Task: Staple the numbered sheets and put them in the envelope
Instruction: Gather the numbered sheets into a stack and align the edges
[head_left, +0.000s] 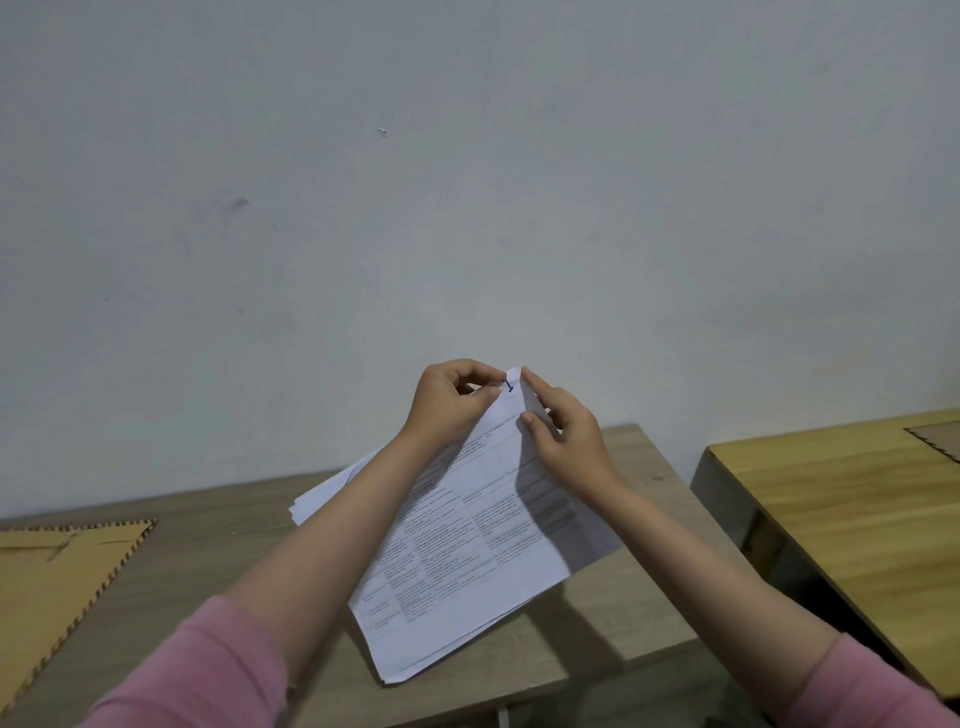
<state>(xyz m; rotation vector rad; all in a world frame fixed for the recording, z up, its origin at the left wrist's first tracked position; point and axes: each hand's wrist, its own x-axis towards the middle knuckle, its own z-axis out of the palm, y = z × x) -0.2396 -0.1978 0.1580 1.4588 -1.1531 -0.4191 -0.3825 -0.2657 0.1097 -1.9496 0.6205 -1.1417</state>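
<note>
**Both hands pinch the far corner of the sheets**

The left hand (451, 402) and right hand (563, 434), arms stretched forward, close thumb and fingers on the raised far corner of the numbered sheets (467, 561). The stack's near end rests on the worktop (644, 587). The envelope (57, 577) lies far left; bare surface sits between.

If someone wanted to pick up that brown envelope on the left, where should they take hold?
Probably its right edge, coming from the right: the envelope lies flat on the table, and that edge is fully in view.
</note>
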